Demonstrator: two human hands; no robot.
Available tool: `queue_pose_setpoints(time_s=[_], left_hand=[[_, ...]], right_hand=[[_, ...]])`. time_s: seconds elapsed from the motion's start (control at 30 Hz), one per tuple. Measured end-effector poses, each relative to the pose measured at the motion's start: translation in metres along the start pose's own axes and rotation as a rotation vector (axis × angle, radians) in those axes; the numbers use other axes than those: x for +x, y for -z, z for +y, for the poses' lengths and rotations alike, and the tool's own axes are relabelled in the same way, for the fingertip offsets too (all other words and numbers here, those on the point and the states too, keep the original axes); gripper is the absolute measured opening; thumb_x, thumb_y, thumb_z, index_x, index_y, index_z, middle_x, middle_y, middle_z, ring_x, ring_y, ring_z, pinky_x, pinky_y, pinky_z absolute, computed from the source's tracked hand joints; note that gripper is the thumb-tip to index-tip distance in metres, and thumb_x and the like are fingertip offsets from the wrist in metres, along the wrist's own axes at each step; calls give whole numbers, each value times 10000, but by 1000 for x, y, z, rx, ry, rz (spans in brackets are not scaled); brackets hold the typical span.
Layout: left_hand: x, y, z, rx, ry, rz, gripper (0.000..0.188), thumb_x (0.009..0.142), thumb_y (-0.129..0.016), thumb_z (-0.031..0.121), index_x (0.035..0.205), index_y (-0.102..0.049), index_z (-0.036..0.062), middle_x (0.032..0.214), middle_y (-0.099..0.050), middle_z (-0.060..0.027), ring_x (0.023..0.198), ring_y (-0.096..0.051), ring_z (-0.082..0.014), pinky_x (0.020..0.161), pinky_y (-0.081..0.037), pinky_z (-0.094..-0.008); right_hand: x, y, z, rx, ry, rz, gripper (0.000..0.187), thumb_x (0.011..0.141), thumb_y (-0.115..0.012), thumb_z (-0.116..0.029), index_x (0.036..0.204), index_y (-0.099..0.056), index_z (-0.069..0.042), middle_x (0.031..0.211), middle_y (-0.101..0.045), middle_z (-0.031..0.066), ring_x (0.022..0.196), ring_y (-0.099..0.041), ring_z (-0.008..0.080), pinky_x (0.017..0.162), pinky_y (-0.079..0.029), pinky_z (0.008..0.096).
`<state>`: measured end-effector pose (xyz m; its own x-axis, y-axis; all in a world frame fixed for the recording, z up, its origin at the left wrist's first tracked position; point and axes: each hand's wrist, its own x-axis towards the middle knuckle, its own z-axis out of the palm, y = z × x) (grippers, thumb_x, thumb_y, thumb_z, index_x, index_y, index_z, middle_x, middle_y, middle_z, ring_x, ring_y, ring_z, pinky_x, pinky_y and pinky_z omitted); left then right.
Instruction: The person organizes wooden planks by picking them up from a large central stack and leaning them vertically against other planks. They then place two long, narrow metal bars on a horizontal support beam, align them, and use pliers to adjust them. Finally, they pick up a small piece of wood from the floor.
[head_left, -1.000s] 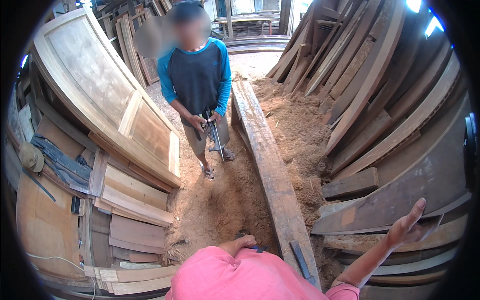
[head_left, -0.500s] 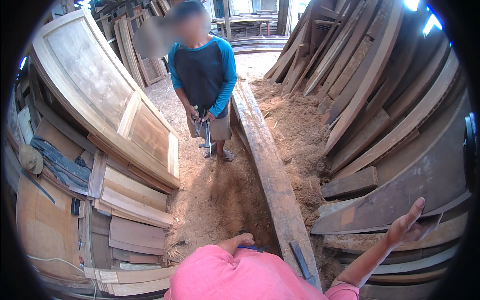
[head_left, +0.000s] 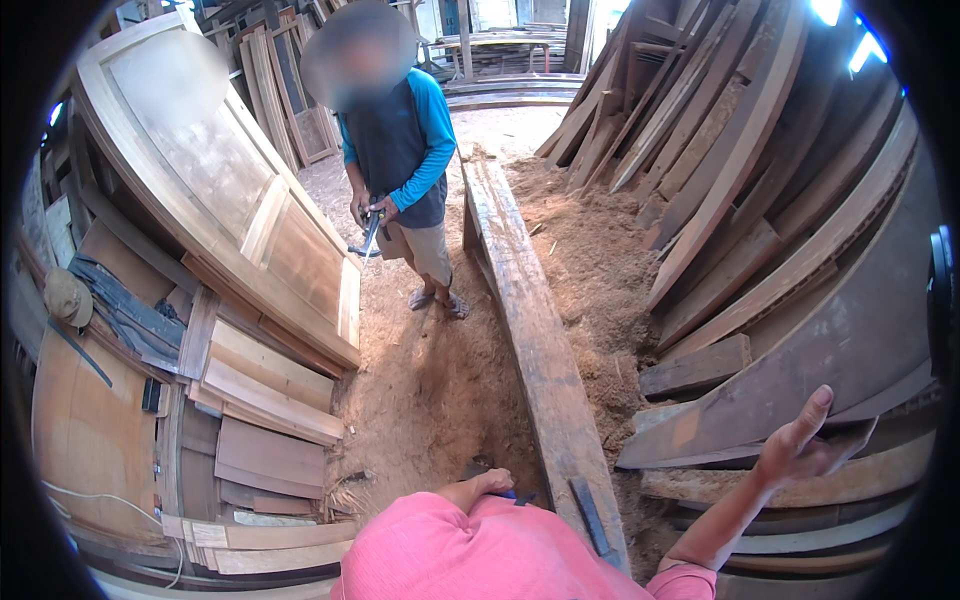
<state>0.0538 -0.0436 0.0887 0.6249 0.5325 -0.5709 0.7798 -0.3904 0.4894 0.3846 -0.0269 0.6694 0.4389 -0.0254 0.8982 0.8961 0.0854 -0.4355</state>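
My right hand [head_left: 803,448] is raised at the right, palm turned sideways, with thumb up and fingers stretched out; nothing shows in its grip. Behind it are stacked boards [head_left: 780,480]. Close to my pink shirt, my left hand [head_left: 494,482] has its fingers curled. Beside it are a bit of blue and a small dark shape, too hidden to name. A long, worn plank bench [head_left: 545,350] runs away from me. On its near end lies a dark, narrow bar-like object [head_left: 594,515].
A co-worker [head_left: 400,150] in blue sleeves stands left of the bench, holding a dark metal tool [head_left: 370,235] in both hands. A panelled wooden door [head_left: 210,190] leans at the left above stacked planks [head_left: 270,460]. Sawdust [head_left: 590,290] covers the floor; boards [head_left: 720,150] lean at the right.
The co-worker has shifted slightly left and turned, bringing the tool higher and nearer the door. My right hand has dipped slightly left. My left hand has barely moved.
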Motion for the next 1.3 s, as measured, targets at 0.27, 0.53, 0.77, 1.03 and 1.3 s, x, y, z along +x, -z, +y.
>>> queue_pose_setpoints(time_s=[0.27,0.53,0.77,1.03,1.3], left_hand=[[-8,-4,20,-366,282,210,333,881,-502,258,897,-733,18,998,-699,-255,961,-687,-418,840,-557,-513],[16,79,85,-352,162,329,500,883,-578,281,1286,-502,-5,1246,-576,-316,1176,-550,-466,1021,-438,-521],[114,145,136,-440,-243,499,666,909,-633,348,1392,-395,-42,1317,-523,-316,1250,-509,-442,1081,-396,-480],[136,398,341,-834,-1152,52,1130,805,-716,607,1545,-14,121,1457,-376,-310,1398,-365,-405,1160,-271,-534],[191,372,418,-723,-1243,21,1195,682,-506,933,1441,-386,18,1350,-520,-230,1339,-444,-342,1134,-317,-435]], right_hand=[[3,-2,-4,109,93,28,658,892,-733,-246,1357,-453,126,1235,-556,254,1079,-595,335,912,-526,405],[7,-16,7,193,107,33,648,855,-716,-230,1331,-470,134,1255,-552,230,1090,-574,299,958,-478,371],[20,-34,4,187,-19,7,657,837,-682,-289,1330,-493,102,1254,-554,198,1130,-539,275,979,-434,378],[36,-42,38,71,-77,93,672,810,-703,-365,1283,-514,74,1185,-572,135,1045,-523,217,951,-402,346],[33,-6,70,-33,-154,118,707,800,-745,-436,1290,-535,28,1142,-592,80,1043,-539,207,960,-406,337]])
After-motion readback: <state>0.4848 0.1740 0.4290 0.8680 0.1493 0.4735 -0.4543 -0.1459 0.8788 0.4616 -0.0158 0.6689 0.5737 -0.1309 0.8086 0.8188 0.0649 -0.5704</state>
